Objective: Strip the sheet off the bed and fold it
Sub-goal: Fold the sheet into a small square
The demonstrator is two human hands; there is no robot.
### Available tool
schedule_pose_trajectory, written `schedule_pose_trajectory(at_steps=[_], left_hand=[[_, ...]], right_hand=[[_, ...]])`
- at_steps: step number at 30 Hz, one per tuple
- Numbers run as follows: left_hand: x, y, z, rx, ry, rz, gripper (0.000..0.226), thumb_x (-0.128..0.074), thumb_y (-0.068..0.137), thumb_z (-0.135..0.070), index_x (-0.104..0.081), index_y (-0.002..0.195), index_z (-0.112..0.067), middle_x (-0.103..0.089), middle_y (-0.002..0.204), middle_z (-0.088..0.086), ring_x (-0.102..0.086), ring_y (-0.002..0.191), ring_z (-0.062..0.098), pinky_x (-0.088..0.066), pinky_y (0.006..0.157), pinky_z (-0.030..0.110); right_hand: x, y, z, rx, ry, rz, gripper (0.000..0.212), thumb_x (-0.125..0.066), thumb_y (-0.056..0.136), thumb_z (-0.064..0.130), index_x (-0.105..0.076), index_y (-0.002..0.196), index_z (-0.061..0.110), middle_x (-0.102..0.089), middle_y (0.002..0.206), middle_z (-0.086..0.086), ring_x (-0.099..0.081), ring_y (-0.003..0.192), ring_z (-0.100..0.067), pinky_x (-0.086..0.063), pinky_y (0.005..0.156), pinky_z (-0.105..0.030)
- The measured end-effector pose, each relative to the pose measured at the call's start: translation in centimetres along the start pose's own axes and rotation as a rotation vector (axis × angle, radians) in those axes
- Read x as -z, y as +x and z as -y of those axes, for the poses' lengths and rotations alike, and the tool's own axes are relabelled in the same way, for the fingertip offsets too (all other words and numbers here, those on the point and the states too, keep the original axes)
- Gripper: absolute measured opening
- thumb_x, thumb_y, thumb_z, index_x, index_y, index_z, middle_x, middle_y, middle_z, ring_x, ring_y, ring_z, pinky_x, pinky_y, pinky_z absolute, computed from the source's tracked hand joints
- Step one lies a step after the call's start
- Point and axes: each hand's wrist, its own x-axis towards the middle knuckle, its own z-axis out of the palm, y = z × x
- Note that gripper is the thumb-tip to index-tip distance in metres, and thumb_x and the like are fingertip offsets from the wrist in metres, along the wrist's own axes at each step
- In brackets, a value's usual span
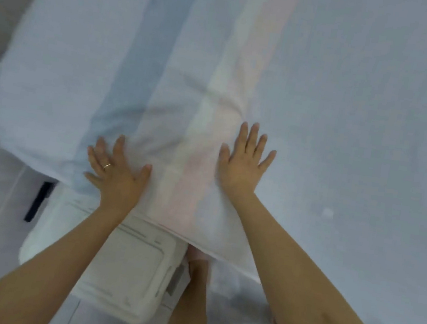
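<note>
Basically, both hands were flat and splayed, gripping nothing: left hand point(117, 173) and right hand point(245, 163) pressed palm-down on the sheet point(163, 78). The sheet, pale with blue and pastel stripes, lay spread on the bed point(376, 129), its near edge hanging over a white plastic box point(123, 267). Likely light, limp, prone to wrinkling and sliding. Best pinched at the corners or along the near hem.

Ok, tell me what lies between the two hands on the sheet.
Only sheet: its pale and pink stripes run between left hand and right hand in the head view.
</note>
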Motion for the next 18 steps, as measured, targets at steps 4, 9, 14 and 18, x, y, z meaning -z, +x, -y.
schedule_pose_trajectory(at_steps=[4,9,14,18], left_hand=[[2.9,5.5,3.1,0.287,-0.267,-0.123,0.100,-0.074,0.073,-0.046,-0.012,0.149,-0.028,0.007,0.158,0.007,0.011,0.144,0.029,-0.007,0.109,0.065],[5.5,9.4,7.3,0.525,-0.514,-0.126,0.126,-0.082,0.060,-0.051,0.002,0.150,-0.028,0.015,0.156,0.010,0.011,0.144,0.028,-0.012,0.113,0.053],[5.4,10.8,10.0,0.711,-0.916,-0.119,0.139,-0.090,0.053,-0.038,0.008,0.149,-0.016,-0.005,0.154,0.017,-0.018,0.141,0.030,-0.027,0.112,0.040],[5.9,11.8,12.1,0.894,-1.078,-0.304,0.116,-0.090,0.055,-0.034,-0.021,0.142,-0.002,-0.036,0.141,0.016,-0.039,0.129,0.030,-0.040,0.105,0.045]], right_hand=[[-4.0,-1.9,10.2,0.526,-0.145,0.253,0.062,-0.028,0.098,0.048,0.000,0.150,0.031,0.011,0.158,0.004,0.010,0.146,-0.024,0.019,0.110,-0.049],[-3.6,-2.0,16.1,0.912,-0.071,0.642,0.052,-0.050,0.092,0.023,-0.038,0.143,0.026,-0.025,0.155,-0.001,-0.025,0.141,-0.021,-0.014,0.113,-0.032],[-0.2,2.1,17.1,0.594,0.140,0.245,0.022,-0.059,0.086,0.017,-0.057,0.108,0.014,-0.055,0.100,0.002,-0.055,0.097,-0.024,-0.034,0.072,-0.025],[-0.6,4.9,18.4,0.296,-0.122,0.407,0.070,-0.081,0.069,0.033,-0.038,0.120,0.011,-0.037,0.124,-0.009,-0.041,0.118,-0.028,-0.038,0.094,-0.037]])
